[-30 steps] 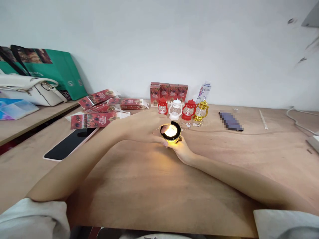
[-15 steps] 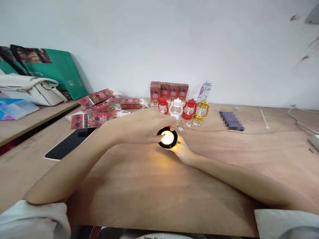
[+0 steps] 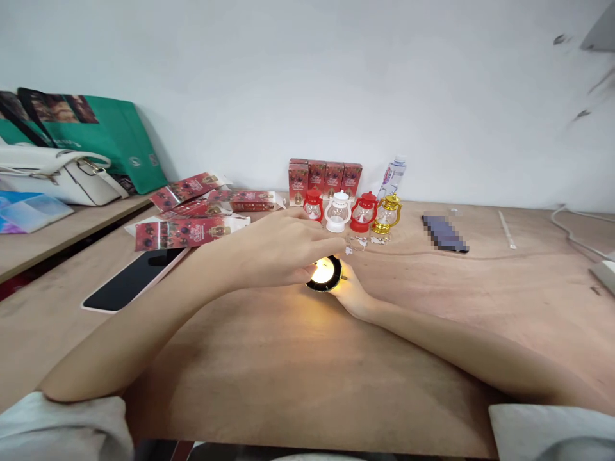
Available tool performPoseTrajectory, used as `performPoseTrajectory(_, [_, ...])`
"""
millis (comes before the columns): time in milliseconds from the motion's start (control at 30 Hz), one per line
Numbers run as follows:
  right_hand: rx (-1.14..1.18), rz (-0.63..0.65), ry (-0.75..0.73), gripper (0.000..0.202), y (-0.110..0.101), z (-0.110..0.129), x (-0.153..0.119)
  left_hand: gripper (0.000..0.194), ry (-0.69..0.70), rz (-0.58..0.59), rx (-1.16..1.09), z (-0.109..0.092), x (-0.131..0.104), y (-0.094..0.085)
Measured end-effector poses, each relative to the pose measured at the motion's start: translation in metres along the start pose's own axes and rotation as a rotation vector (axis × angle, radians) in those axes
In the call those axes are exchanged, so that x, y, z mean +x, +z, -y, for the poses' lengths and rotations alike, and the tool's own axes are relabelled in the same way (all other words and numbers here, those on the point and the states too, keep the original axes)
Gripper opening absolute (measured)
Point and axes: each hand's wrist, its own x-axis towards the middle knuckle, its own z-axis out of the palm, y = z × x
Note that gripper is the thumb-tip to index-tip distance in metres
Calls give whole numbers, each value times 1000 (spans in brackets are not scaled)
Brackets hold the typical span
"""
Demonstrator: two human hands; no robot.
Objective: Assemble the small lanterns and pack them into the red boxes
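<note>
A small lit lantern [image 3: 327, 274] is held above the table, its round black-rimmed end turned toward me and a warm glow filling the opening. My right hand [image 3: 353, 293] wraps around its far side from the right, with most of the fingers hidden. Over the rim from the left comes my left hand [image 3: 278, 250]; its thumb is at the edge of the bright opening and its fingers bend across the top. Whether a small part sits between those fingertips cannot be seen. Behind stand a white lantern [image 3: 337, 214], a red lantern [image 3: 364, 214] and a gold lantern [image 3: 385, 216].
Small upright boxes [image 3: 334, 179] and a bottle [image 3: 393, 176] stand near the wall. Flattened red packaging [image 3: 192, 232] and a phone [image 3: 132, 278] lie left. Small loose charms [image 3: 358, 243] lie before the lanterns. A pixelated dark object [image 3: 444, 234] is to the right.
My left hand has shifted slightly down and its thumb has moved from across the glowing opening to its left edge. My right hand keeps its hold. The view has tilted slightly.
</note>
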Motion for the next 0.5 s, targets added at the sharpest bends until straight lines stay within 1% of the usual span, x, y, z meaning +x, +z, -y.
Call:
performPoseTrajectory(67, [-11, -8, 2, 36, 0, 0, 0, 27, 24, -35, 2, 0, -4, 3])
performPoseTrajectory(200, [-33, 16, -12, 35, 1, 5, -1, 22, 84, -166, 33, 1, -13, 14])
performPoseTrajectory(367, [-67, 68, -64, 34, 0, 13, 0, 29, 159, -192, 43, 2, -20, 22])
performPoseTrajectory(433, [-73, 74, -75, 33, 0, 12, 0, 29, 166, -233, 54, 2, -23, 23])
performPoseTrajectory(500, [-85, 74, -88, 31, -1, 9, 0, 33, 137, -285, 83, -1, -29, 25])
